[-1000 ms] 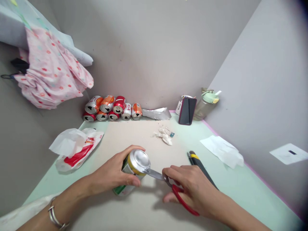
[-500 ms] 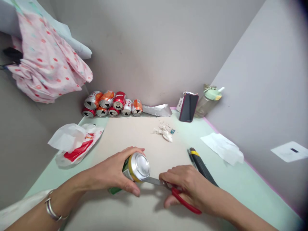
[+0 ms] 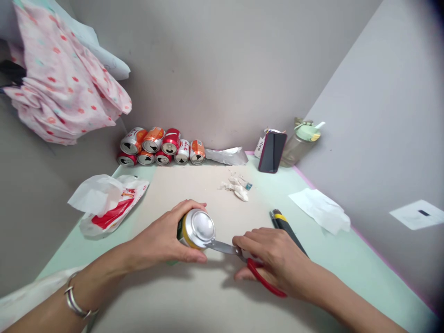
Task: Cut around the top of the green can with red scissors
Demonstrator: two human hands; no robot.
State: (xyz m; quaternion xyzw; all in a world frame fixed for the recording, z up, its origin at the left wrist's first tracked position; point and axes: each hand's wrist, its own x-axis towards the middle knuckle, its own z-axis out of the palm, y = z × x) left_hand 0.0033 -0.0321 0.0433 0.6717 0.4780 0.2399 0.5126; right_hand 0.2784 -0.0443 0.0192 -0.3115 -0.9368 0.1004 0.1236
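Observation:
My left hand (image 3: 173,233) is wrapped round a drink can (image 3: 200,229), green and yellow at the side, with its silver bottom end tilted up toward me. In my right hand (image 3: 270,256) is a pair of scissors (image 3: 258,275) with red handles, fingers closed round them. The blades reach left to the can's rim, touching its lower right edge or cutting into it; how deep they sit is hidden. Behind my right hand lies a black and yellow utility knife (image 3: 287,229) on the table.
Several empty cans (image 3: 157,148) are stacked along the back wall beside a cut metal sheet (image 3: 227,156). A phone (image 3: 272,152) leans near a bottle (image 3: 300,143). Crumpled scraps (image 3: 237,188), a tissue pack (image 3: 116,208) and a white paper (image 3: 321,209) lie on the table (image 3: 180,305).
Both hands, with the can and scissors, have shifted slightly up in the view. The can has tipped so that more of its bottom faces me. The scissors stay at its rim.

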